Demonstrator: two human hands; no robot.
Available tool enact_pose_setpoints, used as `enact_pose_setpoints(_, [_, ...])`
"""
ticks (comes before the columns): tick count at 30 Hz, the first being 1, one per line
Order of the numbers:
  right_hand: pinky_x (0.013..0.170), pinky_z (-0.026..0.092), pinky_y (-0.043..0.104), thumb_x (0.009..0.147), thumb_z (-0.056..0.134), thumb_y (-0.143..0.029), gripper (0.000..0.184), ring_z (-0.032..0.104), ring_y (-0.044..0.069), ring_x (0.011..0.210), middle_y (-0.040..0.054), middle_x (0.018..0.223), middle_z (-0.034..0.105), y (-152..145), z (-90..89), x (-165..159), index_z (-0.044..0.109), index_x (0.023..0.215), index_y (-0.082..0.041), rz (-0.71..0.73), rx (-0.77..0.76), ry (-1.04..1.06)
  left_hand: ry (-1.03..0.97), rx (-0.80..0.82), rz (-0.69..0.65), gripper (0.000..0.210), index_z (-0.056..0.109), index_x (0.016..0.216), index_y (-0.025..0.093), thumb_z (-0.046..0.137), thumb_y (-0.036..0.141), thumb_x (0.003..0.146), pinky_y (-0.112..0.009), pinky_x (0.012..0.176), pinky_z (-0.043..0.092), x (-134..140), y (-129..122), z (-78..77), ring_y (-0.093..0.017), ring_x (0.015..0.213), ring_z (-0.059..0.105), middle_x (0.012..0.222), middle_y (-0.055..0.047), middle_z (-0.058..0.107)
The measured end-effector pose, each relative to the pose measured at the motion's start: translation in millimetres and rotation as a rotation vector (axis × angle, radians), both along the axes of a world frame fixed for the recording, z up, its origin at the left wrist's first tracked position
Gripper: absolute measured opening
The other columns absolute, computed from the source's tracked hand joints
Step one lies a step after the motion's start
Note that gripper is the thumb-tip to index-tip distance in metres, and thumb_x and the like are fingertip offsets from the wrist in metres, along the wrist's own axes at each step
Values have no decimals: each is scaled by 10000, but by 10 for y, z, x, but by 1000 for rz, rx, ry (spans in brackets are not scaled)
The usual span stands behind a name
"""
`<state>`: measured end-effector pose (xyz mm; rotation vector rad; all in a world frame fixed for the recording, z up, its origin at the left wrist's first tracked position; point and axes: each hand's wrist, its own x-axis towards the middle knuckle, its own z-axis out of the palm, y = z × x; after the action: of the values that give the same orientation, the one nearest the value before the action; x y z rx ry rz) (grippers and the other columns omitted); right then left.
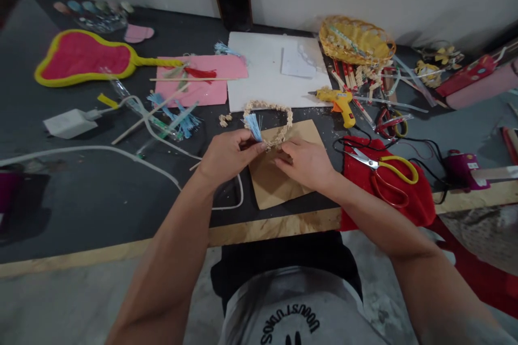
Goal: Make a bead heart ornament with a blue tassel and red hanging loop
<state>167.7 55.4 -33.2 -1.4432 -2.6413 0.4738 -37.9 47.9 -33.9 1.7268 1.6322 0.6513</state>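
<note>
Left hand (226, 156) pinches the near edge of a beige, knobbly ring (290, 118), apparently steadying it by the tan rectangular cardboard (279, 191); right hand (311, 164), loosely curled, meets that edge (hold indeterminable). Ring: roughly round, no clear long axis. Blue thread tassel (253, 125) points away, slightly left.

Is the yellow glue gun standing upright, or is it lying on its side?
The glue gun lies on its side: its broad profile faces up toward the camera.
</note>
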Motion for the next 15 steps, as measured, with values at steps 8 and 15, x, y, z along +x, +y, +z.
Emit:
enact_pose_setpoints(8, [601, 369, 316, 925, 526, -325, 222, 658, 225, 772, 78, 958, 751, 33, -15, -153, 719, 958, -220, -94, -24, -43, 34, -15, -21, 272, 723, 824, 190, 613, 438, 839, -271, 634, 419, -17, 11, 15, -186, 722, 640, 775, -25, 738])
enact_pose_setpoints(15, [617, 358, 294, 890, 556, -291, 147, 650, 195, 770, 58, 920, 741, -34, -4, 65, 665, 858, -198, -159, -48, 36, 77, -45, -38, 286, 706, 760, 190, 602, 448, 827, -269, 576, 337, -13, 16, 14, -156, 598, 536, 621, -3, 631])
